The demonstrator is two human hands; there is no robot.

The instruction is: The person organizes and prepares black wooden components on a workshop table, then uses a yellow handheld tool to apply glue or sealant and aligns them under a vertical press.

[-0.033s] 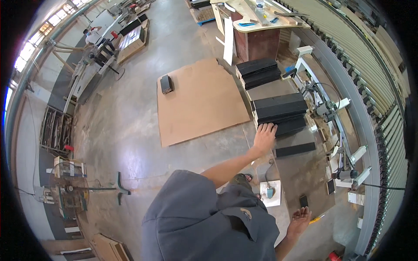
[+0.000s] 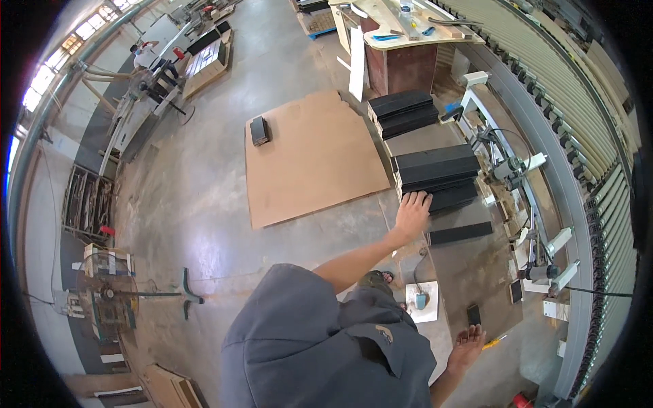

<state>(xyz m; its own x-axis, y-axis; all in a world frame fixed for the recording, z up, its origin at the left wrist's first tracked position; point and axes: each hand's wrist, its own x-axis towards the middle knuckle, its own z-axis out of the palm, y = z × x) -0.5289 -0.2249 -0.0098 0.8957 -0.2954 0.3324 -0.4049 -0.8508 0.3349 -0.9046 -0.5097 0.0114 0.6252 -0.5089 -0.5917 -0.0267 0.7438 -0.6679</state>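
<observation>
My left hand (image 2: 412, 216) reaches forward, its fingers stretched out and touching the near left end of a stack of black boards (image 2: 439, 165). Whether its thumb grips a board is hidden. A single long black board (image 2: 460, 233) lies flat on the work table (image 2: 469, 272), to the right of that hand. My right hand (image 2: 466, 347) is low at the table's near side, fingers apart and nothing seen in it. Just beyond its fingertips lies a small black block (image 2: 473, 314). A yellow tool (image 2: 494, 342), perhaps a cutter, lies beside it.
A second black stack (image 2: 403, 112) stands farther along the table. Metal clamp rails (image 2: 507, 143) line its right side. A small blue-grey device (image 2: 421, 300) sits on a white board. On the floor, a cardboard sheet (image 2: 313, 170) carries a dark block (image 2: 259, 131). Another person (image 2: 145, 57) works far left.
</observation>
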